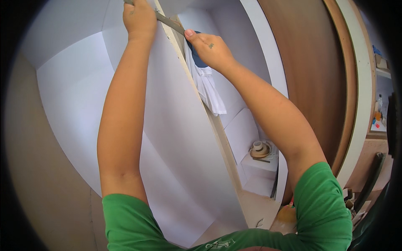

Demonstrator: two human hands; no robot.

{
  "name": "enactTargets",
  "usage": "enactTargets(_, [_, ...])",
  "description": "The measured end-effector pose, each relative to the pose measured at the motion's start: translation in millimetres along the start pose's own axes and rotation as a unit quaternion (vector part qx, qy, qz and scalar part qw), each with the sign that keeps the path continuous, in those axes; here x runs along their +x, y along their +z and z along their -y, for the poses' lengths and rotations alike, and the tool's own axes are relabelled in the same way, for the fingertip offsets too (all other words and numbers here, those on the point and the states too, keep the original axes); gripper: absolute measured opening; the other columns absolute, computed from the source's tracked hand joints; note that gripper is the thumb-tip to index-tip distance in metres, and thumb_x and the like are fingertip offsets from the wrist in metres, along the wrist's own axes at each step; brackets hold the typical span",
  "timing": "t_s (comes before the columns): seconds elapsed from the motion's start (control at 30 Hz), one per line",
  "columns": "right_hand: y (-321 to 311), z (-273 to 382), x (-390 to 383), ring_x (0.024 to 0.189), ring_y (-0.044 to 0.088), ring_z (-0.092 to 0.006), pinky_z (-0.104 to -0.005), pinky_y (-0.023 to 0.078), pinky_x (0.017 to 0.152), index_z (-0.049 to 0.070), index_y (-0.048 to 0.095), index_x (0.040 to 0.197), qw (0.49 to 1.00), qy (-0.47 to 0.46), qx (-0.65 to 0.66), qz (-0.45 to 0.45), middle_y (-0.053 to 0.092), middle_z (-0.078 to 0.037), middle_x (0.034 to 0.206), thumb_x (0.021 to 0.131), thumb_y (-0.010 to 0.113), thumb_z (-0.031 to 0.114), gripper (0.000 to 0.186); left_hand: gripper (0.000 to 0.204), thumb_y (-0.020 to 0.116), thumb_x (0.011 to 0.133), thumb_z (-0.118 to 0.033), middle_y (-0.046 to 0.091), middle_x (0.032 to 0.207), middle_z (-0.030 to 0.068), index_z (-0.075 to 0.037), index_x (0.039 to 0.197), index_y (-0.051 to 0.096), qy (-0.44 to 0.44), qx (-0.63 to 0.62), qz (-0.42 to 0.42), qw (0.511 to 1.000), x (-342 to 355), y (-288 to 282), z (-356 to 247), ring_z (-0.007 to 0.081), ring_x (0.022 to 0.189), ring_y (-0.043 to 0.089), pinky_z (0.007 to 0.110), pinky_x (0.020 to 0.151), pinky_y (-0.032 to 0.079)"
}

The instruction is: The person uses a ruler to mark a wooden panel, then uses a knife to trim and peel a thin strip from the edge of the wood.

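Observation:
Both my arms reach up to the raw, pale front edge of an upright divider panel [208, 111] between two white cabinet bays. A narrow, flat grey metal strip [171, 23] lies slanted across that edge. My left hand [139, 20] is closed around its upper left part, and a short end sticks out past the fist. At the lower right end, my right hand [212, 49] pinches the strip with the thumb on top. Just behind the right hand hang a dark blue item [198, 58], partly hidden, and a white cloth [210, 90].
Rolls of tape [259, 148] sit on a white ledge low in the right bay. A brown curved panel [307, 75] stands to the right. Beyond it, a shelf holds a bottle [380, 101] and small items. Scraps and a dark bar [369, 180] lie at lower right.

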State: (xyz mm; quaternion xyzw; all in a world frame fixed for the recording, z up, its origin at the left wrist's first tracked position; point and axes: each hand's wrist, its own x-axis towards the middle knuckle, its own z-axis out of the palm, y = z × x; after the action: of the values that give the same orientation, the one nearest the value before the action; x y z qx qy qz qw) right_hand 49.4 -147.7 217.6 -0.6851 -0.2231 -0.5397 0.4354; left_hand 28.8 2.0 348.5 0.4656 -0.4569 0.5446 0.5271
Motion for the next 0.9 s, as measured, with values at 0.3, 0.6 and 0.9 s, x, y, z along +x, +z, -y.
enactTargets(0.3, [-9.7,24.6,-59.8,0.054,0.049,-0.0103,-0.0251,0.041,0.047,-0.002,0.065,0.128,0.935,0.088,0.309,0.148,0.054,-0.002,0.066,0.095,0.073,0.043,0.056,0.092,0.01,0.104,-0.067,0.029,0.167,0.0187,0.005,0.159,0.025,0.05,-0.026,0.05,0.997,-20.0,0.2,-1.3,0.0266,0.154,0.027,0.042,0.126,0.011])
enactTargets(0.6, [-24.0,-2.8,-92.8,0.052,0.052,-0.0111,-0.0269,0.045,0.05,-0.001,0.057,0.144,0.878,0.155,0.359,0.277,0.058,-0.003,0.073,0.096,0.071,0.042,0.066,0.092,0.008,0.104,-0.067,0.033,0.164,0.0197,0.006,0.158,0.027,0.054,0.035,0.06,0.996,-24.5,5.8,-4.0,0.0262,0.152,0.03,0.04,0.126,0.012])
enactTargets(0.9, [-39.9,-29.0,-166.1,0.053,0.056,-0.0104,-0.026,0.047,0.051,-0.001,0.058,0.143,0.844,0.188,0.368,0.342,0.061,-0.005,0.065,0.098,0.066,0.046,0.066,0.087,0.014,0.105,-0.066,0.044,0.155,0.0163,0.003,0.152,0.039,0.039,0.021,0.035,0.998,-6.8,1.0,7.4,0.0258,0.143,0.041,0.039,0.122,0.023])
